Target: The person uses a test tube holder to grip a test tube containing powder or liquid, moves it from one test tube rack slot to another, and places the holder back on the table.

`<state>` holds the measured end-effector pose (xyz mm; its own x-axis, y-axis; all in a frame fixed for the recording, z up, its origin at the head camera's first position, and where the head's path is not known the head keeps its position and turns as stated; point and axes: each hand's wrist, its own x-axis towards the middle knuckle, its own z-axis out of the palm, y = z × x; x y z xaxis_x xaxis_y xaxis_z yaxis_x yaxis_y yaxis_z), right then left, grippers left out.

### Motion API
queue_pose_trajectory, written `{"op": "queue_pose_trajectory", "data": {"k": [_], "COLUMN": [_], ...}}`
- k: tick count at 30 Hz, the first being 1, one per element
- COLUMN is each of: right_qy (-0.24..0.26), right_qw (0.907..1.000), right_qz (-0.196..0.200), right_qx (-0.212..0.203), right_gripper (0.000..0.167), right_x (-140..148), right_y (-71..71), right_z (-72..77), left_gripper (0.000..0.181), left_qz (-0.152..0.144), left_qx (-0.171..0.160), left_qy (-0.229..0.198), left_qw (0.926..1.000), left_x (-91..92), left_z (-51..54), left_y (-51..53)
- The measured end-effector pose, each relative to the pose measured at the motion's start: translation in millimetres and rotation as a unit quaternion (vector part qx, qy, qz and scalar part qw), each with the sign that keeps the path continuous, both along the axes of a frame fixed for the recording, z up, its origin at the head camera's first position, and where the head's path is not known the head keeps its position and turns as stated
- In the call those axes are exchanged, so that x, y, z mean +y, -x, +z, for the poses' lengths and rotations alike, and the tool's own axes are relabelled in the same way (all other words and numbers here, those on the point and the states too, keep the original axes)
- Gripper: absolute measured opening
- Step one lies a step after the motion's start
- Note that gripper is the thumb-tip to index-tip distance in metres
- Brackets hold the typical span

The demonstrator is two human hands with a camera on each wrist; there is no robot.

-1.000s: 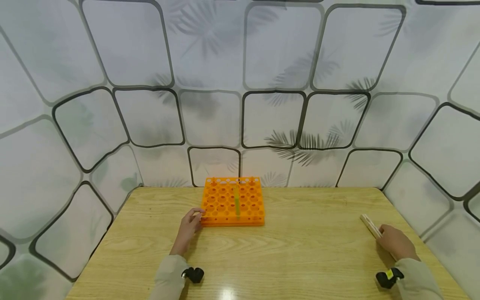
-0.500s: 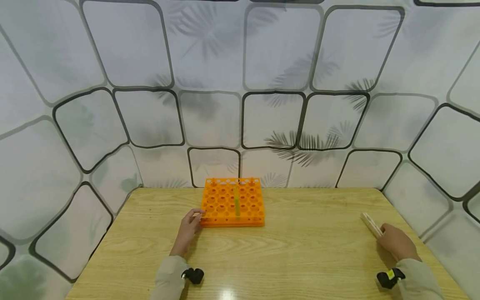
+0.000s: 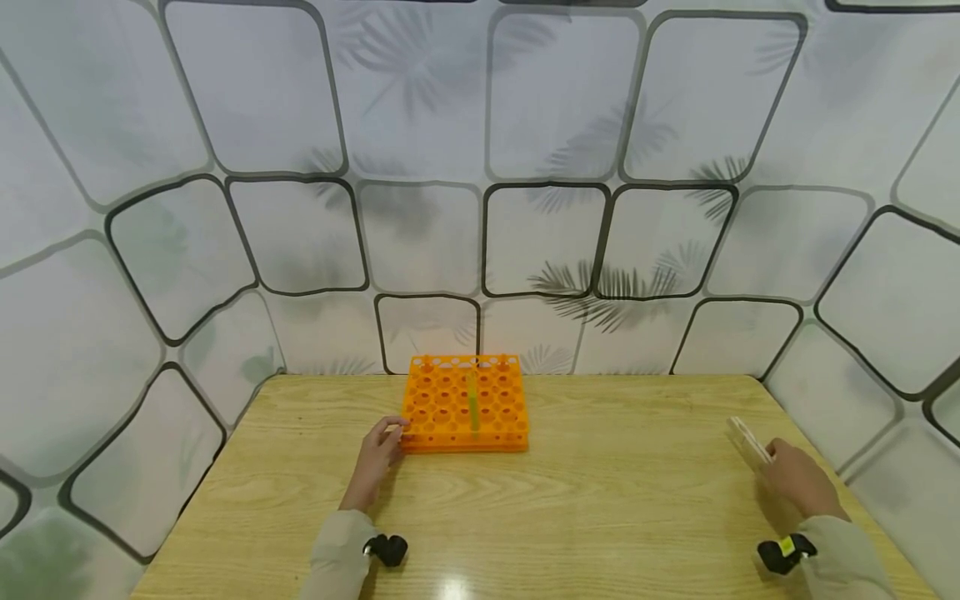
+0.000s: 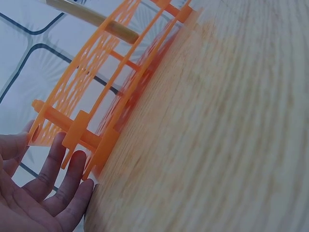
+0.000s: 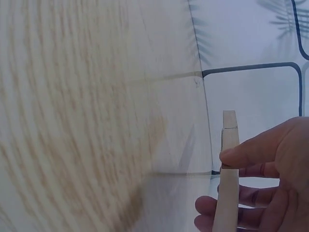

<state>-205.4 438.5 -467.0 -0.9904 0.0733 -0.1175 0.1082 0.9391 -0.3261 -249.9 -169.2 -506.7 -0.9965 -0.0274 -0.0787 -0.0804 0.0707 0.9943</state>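
Here's the orange rack [image 3: 459, 421] at the far side of the worktop [image 3: 615, 500], left of middle, with the left hand [image 3: 377, 458] at its near left corner, fingers spread and resting loosely against the end. Over to the right, the right hand [image 3: 802, 479] pinches a pale wooden clip [image 5: 227, 195] between thumb and fingers, its tip pointing away from the person. What might spoil it? The rack looks light, so a sideways nudge from those loose left fingers could skid it. Watch that rod [image 4: 84, 14] standing up through the top plate too: a low pass with the clip could catch it and tip the lot. And the clip itself, a slim thing pinched partway along, may twist if its end bumps something. Now for the room: the rack sits close to the far edge, the patterned wall [image 3: 547, 242] right behind, so little slack there. The right hand works near the right-hand edge, wall just beyond. Between hand and rack, though, a broad bare stretch of wood, and more open room nearer the person.
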Motion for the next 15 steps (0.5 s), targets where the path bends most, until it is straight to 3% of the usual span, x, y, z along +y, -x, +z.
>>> {"op": "queue_pose_trajectory", "data": {"k": [8, 15], "right_qy": [0.001, 0.004], "right_qw": [0.9989, 0.9976], "right_qz": [0.022, 0.016], "right_qx": [0.041, 0.067], "right_gripper": [0.033, 0.035], "right_x": [0.7, -4.6], "right_y": [4.0, 6.1], "right_z": [2.6, 7.7], "left_gripper": [0.035, 0.033], "left_qz": [0.001, 0.003], "left_qx": [0.005, 0.001], "left_qy": [0.001, -0.009], "left_qw": [1.0, 1.0], "left_x": [-0.4, 0.6], "left_z": [-0.2, -0.3], "left_y": [-0.5, -1.2]}}
